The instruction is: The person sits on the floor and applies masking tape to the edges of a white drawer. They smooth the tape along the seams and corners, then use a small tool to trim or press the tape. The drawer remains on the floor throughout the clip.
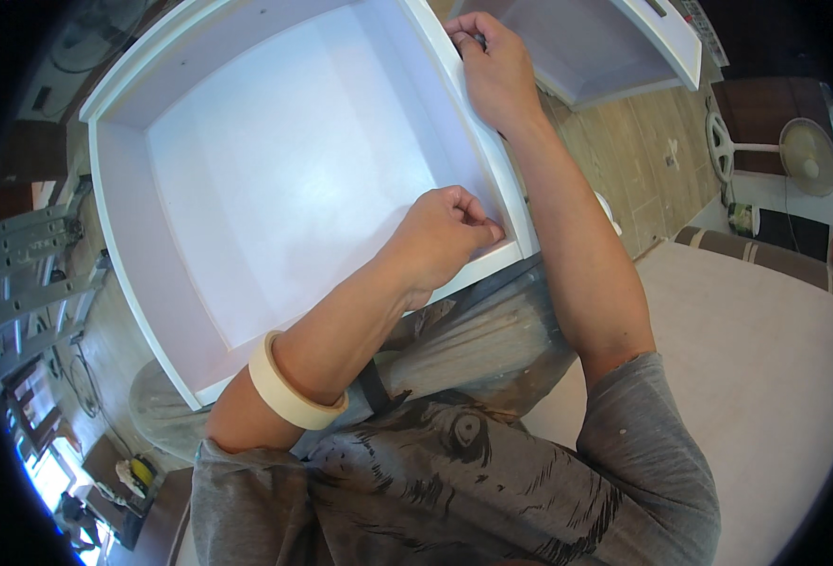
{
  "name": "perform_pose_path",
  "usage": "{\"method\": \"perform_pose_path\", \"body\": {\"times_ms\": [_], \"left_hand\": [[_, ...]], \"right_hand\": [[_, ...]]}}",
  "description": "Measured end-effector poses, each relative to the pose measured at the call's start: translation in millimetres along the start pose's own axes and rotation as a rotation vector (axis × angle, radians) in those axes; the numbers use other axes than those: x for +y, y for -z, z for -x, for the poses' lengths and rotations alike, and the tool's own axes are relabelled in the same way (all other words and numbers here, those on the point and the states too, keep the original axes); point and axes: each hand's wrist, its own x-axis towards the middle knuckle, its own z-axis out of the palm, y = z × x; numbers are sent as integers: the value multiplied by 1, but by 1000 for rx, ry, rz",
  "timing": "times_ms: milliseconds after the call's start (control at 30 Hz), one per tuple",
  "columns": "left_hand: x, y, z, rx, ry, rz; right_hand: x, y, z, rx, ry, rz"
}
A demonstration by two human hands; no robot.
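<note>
A large white drawer (275, 170) rests tilted across my lap, its open side facing up. Inside its near right corner is my left hand (445, 231), with thumb and fingers pinched together against the side wall. Whatever they hold, if anything, is too small to make out. Farther up the same side, my right hand (499, 75) is closed with bent fingers at the outer face of the wall; what lies between those fingertips is hidden. Around my left forearm hangs a roll of cream masking tape (289, 404).
A second white drawer (591, 52) stands on the wood-look floor (638, 141) at the far right. Beyond it is a white pedestal fan (808, 158). An aluminium ladder (34, 269) lies at the left. To my right spreads a pale flat surface (746, 349).
</note>
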Motion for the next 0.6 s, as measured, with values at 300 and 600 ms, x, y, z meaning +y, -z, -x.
{"method": "perform_pose_path", "body": {"times_ms": [300,600], "left_hand": [[3,5,4,4,32,-57],[4,-1,-1,-34,114,-115]], "right_hand": [[-2,3,0,-18,-18,12],[3,0,-2,-18,-2,-13]]}}
